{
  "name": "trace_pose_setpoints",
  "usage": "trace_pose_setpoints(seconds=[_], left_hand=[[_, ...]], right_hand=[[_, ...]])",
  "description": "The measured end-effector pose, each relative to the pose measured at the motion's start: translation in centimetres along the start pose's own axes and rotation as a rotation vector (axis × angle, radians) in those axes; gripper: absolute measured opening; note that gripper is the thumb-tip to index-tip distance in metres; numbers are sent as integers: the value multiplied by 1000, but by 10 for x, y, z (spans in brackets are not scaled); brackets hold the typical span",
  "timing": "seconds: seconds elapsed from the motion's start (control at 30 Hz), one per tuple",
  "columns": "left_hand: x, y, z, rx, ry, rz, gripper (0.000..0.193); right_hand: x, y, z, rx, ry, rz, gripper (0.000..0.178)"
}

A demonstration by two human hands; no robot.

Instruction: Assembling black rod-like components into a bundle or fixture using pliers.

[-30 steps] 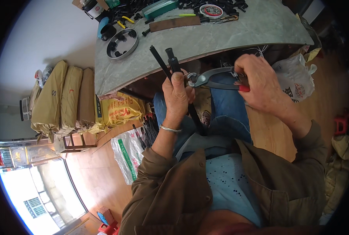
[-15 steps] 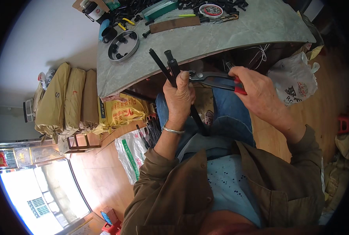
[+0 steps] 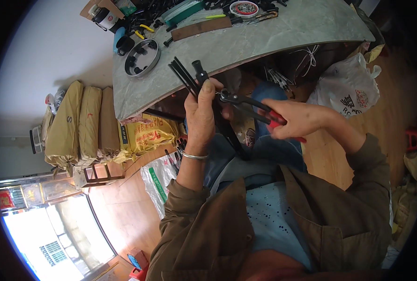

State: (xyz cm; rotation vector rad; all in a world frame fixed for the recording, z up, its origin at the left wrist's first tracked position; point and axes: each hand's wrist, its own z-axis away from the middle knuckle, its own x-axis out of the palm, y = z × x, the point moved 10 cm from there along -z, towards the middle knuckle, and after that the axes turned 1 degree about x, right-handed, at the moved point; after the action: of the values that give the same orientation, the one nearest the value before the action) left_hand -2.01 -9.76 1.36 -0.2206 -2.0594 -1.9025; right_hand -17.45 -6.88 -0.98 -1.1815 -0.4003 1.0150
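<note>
A bundle of thin black rods point(image 3: 182, 77) and a black shaft with a wider, knobbed end point(image 3: 200, 70) are gripped together in the left hand point(image 3: 201, 112), with the thumb pressed across them. The rods and the knobbed end are held up above the fist, before the near edge of the bench point(image 3: 283, 44); below it, dark lengths are slanted down toward the lap. A pair of pliers point(image 3: 246, 104) is gripped in the right hand point(image 3: 295, 117), its fingers closed around the red handles. The head of the pliers is held just right of the left hand, near the knobbed shaft; whether anything is pinched in it cannot be told.

On the left of the bench, small black pieces are held in a round metal tray point(image 3: 146, 57), and a dark cup point(image 3: 125, 45) is set beside it. A brown strip point(image 3: 201, 29) is laid farther back, between the tray and a white-rimmed dish point(image 3: 244, 8), with a teal box point(image 3: 182, 12) placed beyond it. Right of the legs, a white plastic bag point(image 3: 346, 86) is seen on the floor; far to the left, tall brown bundles point(image 3: 63, 124) are stood against the wall.
</note>
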Motion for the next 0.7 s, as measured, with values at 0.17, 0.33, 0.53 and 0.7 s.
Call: trace_pose_setpoints(seconds=[0.17,0.33,0.53,0.7], left_hand=[[-5,-10,1,-26,-84,50,47],[0,-11,-1,22,-182,19,61],[1,-10,1,48,-96,-46,64],[-2,-14,0,59,-113,85,53]], right_hand=[[-18,-17,12,-281,304,105,29],[51,24,14,150,-271,-734,31],[12,0,6,2,1,-20,24],[-8,-9,20,-103,146,-234,23]])
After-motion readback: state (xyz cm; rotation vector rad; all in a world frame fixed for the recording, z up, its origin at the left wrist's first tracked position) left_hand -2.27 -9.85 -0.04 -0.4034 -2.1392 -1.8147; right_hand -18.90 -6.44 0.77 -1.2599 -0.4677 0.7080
